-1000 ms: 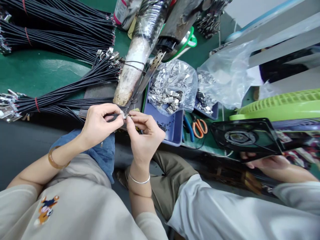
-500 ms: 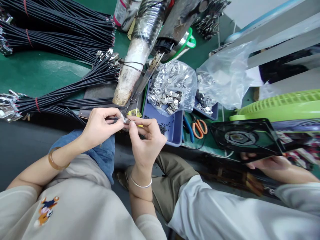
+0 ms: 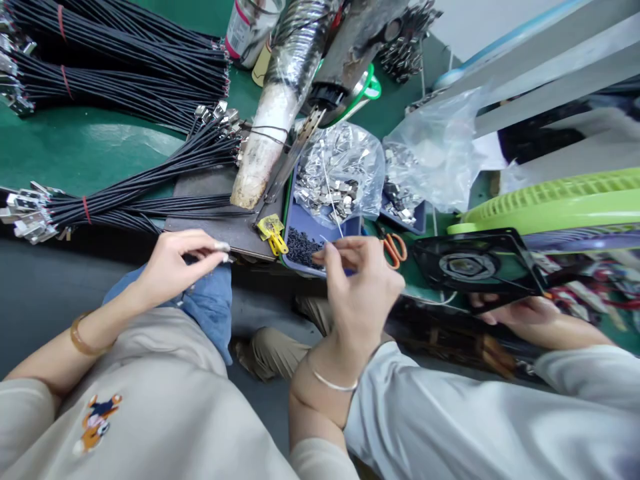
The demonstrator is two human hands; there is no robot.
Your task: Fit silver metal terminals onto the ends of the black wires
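Observation:
My left hand (image 3: 175, 263) is by the bench's front edge, its thumb and forefinger pinched. Something small and pale shows at its fingertips, too blurred to name. My right hand (image 3: 360, 287) is closed in front of the blue tray (image 3: 320, 270). A thin solder wire (image 3: 331, 190) runs down from above into its fingers, and a short pale end shows by the thumb. Small black pieces (image 3: 303, 248) lie in the tray, under a clear bag (image 3: 345, 160) of metal connectors. A yellow clip (image 3: 273, 233) lies between my hands.
Bundles of black cables (image 3: 145, 170) with metal connector ends cover the bench at left. A foil-wrapped duct (image 3: 273, 113) reaches down at the centre. Orange-handled scissors (image 3: 395, 250) lie at right. There a co-worker's hand (image 3: 520, 310) is at a black square fan (image 3: 475, 267), beside something green (image 3: 555, 207).
My hands have parted: the right moved right with the wire, the left moved left and slightly down. The black cable and connector seen between them no longer show there.

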